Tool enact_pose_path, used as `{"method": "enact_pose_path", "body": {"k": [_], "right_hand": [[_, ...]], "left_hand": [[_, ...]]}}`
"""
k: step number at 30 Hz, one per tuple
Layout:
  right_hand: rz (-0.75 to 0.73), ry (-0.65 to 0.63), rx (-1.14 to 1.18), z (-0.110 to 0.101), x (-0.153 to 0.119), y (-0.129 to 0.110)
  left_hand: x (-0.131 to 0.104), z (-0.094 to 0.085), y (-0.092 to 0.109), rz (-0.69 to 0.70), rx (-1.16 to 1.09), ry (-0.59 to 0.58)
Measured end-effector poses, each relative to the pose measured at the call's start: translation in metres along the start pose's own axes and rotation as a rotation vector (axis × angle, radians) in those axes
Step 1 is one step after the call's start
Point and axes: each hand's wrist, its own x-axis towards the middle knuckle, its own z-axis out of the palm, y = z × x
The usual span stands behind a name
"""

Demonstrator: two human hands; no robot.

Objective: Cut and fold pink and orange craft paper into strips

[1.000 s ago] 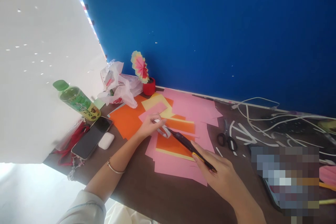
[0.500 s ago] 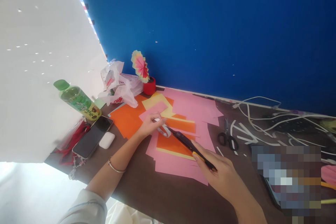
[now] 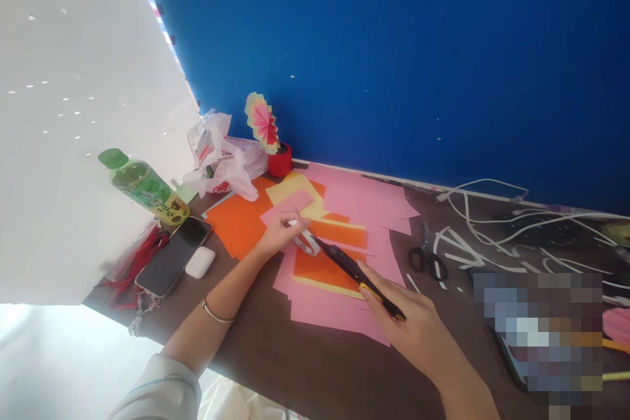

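My left hand (image 3: 283, 233) pinches one end of a curled white strip (image 3: 308, 244) above the coloured paper. In my right hand (image 3: 406, 315) is a black and yellow tool (image 3: 352, 268), perhaps a utility knife, its dark tip at the lower end of the strip. Beneath both lie pink sheets (image 3: 329, 307) with orange paper (image 3: 325, 269) and thin yellow edges on top. Black-handled scissors (image 3: 427, 259) rest right of the paper, beside several white strips (image 3: 460, 246).
On the left are a green bottle (image 3: 145, 189), a phone (image 3: 173, 257), a white case (image 3: 200, 262) and a plastic bag (image 3: 224, 161). A red pot (image 3: 280, 161) with a paper fan stands behind. White cables (image 3: 487, 220) tangle at the right.
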Motion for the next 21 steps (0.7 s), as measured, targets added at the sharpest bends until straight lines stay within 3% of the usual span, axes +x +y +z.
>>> {"method": "enact_pose_path", "body": {"k": [9,21], "right_hand": [[0.018,-0.017,-0.001,0.0011,-0.0014,0.0011],[0.017,-0.010,0.028,0.0032,-0.0027,0.0023]], "left_hand": [[0.0040,-0.0042,-0.0056,0.130,0.156,0.004],[0.0048,-0.0065,-0.0058,0.146,0.150,-0.005]]}}
